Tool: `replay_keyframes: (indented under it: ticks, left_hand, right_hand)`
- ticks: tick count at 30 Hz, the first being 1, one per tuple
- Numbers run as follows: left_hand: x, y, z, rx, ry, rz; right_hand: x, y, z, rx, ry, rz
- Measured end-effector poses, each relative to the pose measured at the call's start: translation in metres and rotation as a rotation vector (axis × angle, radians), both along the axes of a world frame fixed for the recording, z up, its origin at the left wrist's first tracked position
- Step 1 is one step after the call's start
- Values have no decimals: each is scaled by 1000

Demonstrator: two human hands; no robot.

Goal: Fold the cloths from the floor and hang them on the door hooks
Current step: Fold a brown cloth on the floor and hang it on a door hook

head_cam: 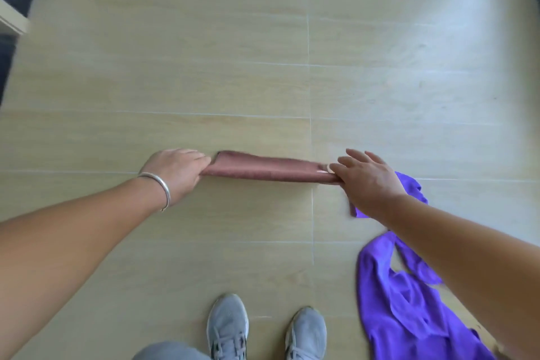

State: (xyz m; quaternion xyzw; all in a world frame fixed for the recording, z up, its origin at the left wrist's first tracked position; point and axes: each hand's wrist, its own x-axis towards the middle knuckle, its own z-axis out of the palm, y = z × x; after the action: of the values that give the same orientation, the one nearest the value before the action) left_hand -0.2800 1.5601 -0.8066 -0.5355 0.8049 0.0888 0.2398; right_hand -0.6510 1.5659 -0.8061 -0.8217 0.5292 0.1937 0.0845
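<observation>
A brownish-pink cloth point(267, 169), folded into a long narrow strip, is stretched level between my two hands above the floor. My left hand point(175, 172), with a silver bangle on the wrist, grips the strip's left end with curled fingers. My right hand point(368, 178) pinches the right end between thumb and forefinger, its other fingers spread out straight. A purple cloth point(406, 310) lies crumpled on the floor at the lower right, partly hidden under my right forearm.
The floor is pale wood-look tile point(204, 67). My two grey sneakers point(266, 330) stand at the bottom centre. A white frame with dark panels point(14, 0) sits at the upper left corner. No door or hooks are in view.
</observation>
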Motion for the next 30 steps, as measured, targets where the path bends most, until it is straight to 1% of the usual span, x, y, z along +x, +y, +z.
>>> replay_keyframes:
  ticks: [2, 5, 7, 10, 14, 19, 22, 26, 30]
  left_hand:
    - [-1, 0, 62, -6, -17, 25]
    - [0, -1, 162, 31, -20, 89]
    - [0, -4, 235, 40, -3, 168]
    - [2, -5, 343, -6, 45, 253]
    - [3, -2, 467, -48, 57, 267]
    - [3, 7, 589, -66, 80, 227]
    - [7, 5, 656, -121, 131, 192]
    - [13, -5, 748, -259, 183, 183]
    - [15, -10, 834, -452, 153, 148]
  right_hand:
    - [4, -5, 60, 18, 40, -22]
    - [11, -12, 165, 50, 11, -81]
    - [15, -14, 241, 55, -10, -101]
    - [15, -15, 349, 37, -32, -118]
    - [15, -12, 466, -2, -50, -131]
    - [11, -9, 583, -55, -63, -101]
    - [9, -18, 655, -125, -85, -89]
    - [9, -30, 752, -277, -85, -53]
    - [9, -38, 839, -440, -80, -43]
